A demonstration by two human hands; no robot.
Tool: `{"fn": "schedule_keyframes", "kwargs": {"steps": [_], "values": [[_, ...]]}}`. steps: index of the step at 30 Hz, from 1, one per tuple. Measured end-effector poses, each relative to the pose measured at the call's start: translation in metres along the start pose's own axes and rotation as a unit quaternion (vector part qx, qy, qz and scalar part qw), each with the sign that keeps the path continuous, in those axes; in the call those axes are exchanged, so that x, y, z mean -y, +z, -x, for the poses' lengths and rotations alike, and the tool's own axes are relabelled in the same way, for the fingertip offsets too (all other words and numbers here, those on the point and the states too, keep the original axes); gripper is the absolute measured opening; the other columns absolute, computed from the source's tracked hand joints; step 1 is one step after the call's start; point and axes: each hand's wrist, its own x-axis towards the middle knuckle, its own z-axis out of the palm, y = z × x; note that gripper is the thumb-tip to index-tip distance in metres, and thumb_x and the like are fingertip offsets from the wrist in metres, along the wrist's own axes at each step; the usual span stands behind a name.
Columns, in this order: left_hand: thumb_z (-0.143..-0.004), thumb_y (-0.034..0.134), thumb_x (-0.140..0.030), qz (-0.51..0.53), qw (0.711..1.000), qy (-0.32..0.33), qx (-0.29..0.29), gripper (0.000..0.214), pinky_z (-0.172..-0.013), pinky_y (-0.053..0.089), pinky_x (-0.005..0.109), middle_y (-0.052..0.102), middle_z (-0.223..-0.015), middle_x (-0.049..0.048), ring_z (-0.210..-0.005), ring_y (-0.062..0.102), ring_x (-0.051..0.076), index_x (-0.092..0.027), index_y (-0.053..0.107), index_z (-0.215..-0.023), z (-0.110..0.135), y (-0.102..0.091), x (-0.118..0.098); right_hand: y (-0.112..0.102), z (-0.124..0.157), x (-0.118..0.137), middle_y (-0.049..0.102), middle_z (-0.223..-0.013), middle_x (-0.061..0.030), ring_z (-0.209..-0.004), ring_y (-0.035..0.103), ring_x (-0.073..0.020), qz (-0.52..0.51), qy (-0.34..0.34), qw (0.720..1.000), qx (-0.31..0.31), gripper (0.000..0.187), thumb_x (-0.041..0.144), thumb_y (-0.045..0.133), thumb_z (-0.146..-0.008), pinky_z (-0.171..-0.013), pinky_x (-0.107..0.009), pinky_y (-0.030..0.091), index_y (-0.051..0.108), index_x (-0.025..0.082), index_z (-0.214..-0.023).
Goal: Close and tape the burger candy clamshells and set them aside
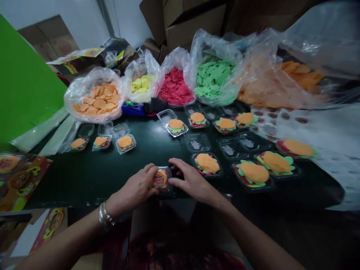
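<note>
Dark tabletop (84, 180), filled bags (70, 97) behind. Burger pack (161, 178) near front edge, btwn hands, long axis unclear: being gripped at L side by nearer L hand (137, 183); R side being flanked by R hand (194, 183), fingers spread, thumb contact unclear.

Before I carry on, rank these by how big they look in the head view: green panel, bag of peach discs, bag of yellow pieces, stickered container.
1. Green panel
2. Bag of peach discs
3. Bag of yellow pieces
4. Stickered container, smallest though closer than both bags
</note>
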Motion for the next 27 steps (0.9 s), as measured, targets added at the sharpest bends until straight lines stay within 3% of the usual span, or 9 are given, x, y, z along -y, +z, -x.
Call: {"fn": "schedule_keyframes", "kwargs": {"steps": [3, 6, 8, 14, 17, 22, 27], "values": [[-0.081, 0.058, -0.019, -0.002, 1.0, 0.0, -0.005, 0.05, -0.1, 0.042, 0.047, 0.041, -0.138, 0.0174, -0.12, 0.049, 0.03, -0.019, 0.037, -0.127, 0.002, 0.005, 0.004, -0.004, -0.007, 0.005, 0.065, -0.093, -0.0071, -0.073, 0.061, -0.015, -0.01, 0.074, 0.997, -0.017, 0.022, 0.021, 0.046, -0.087, -0.071, -0.03, 0.046, 0.056, 0.016, -0.107], [-0.081, 0.058, -0.019, 0.005, 1.0, 0.009, -0.019, 0.05, -0.1, 0.043, 0.048, 0.042, -0.138, 0.0174, -0.12, 0.05, 0.03, -0.019, 0.037, -0.127, 0.004, 0.01, 0.009, -0.004, -0.022, 0.012, 0.055, -0.058, 0.0021, -0.049, 0.05, -0.0105, -0.002, 0.105, 0.992, 0.072, 0.019, 0.022, 0.041, -0.09, -0.055, -0.025, 0.039, 0.056, 0.018, -0.078], [-0.082, 0.056, -0.018, 0.011, 0.999, 0.017, -0.028, 0.051, -0.099, 0.043, 0.05, 0.04, -0.139, 0.0178, -0.123, 0.047, 0.031, -0.02, 0.036, -0.128, 0.005, 0.013, 0.013, -0.006, -0.033, 0.013, 0.046, -0.049, 0.0052, -0.041, 0.043, -0.0084, -0.011, 0.117, 0.987, 0.114, 0.023, 0.024, 0.047, -0.087, -0.048, -0.023, 0.033, 0.051, 0.019, -0.065], [-0.085, 0.053, -0.018, 0.034, 0.997, 0.04, -0.05, 0.052, -0.103, 0.039, 0.05, 0.034, -0.144, 0.0211, -0.129, 0.042, 0.032, -0.019, 0.031, -0.132, 0.011, 0.022, 0.023, -0.01, -0.043, 0.007, 0.038, -0.049, 0.0079, -0.038, 0.032, -0.006, -0.082, 0.16, 0.965, 0.193, 0.03, 0.043, 0.053, -0.081, -0.037, -0.021, 0.024, 0.048, 0.019, -0.062], [-0.086, 0.052, -0.02, 0.048, 0.997, 0.037, -0.056, 0.052, -0.104, 0.039, 0.05, 0.034, -0.145, 0.0203, -0.13, 0.04, 0.032, -0.02, 0.03, -0.133, 0.014, 0.026, 0.027, -0.005, -0.038, 0.009, 0.033, -0.049, 0.0097, -0.04, 0.027, -0.0055, -0.108, 0.165, 0.965, 0.174, 0.032, 0.048, 0.051, -0.079, -0.038, -0.02, 0.021, 0.044, 0.02, -0.065], [-0.085, 0.053, -0.017, 0.051, 0.996, 0.04, -0.06, 0.055, -0.1, 0.042, 0.051, 0.035, -0.145, 0.0188, -0.128, 0.043, 0.032, -0.022, 0.029, -0.134, 0.015, 0.028, 0.03, 0.006, -0.036, 0.012, 0.033, -0.048, 0.0094, -0.043, 0.026, -0.0049, -0.136, 0.182, 0.967, 0.112, 0.031, 0.041, 0.056, -0.076, -0.039, -0.019, 0.018, 0.041, 0.019, -0.059], [-0.082, 0.055, -0.017, 0.061, 0.997, 0.03, -0.048, 0.048, -0.098, 0.043, 0.05, 0.043, -0.135, 0.0166, -0.12, 0.048, 0.031, -0.021, 0.037, -0.126, 0.007, 0.021, 0.024, 0.006, -0.044, 0.007, 0.028, -0.044, 0.012, -0.038, 0.02, -0.0039, -0.204, 0.218, 0.946, 0.125, 0.033, 0.046, 0.059, -0.072, -0.036, -0.019, 0.016, 0.04, 0.021, -0.061]]}}
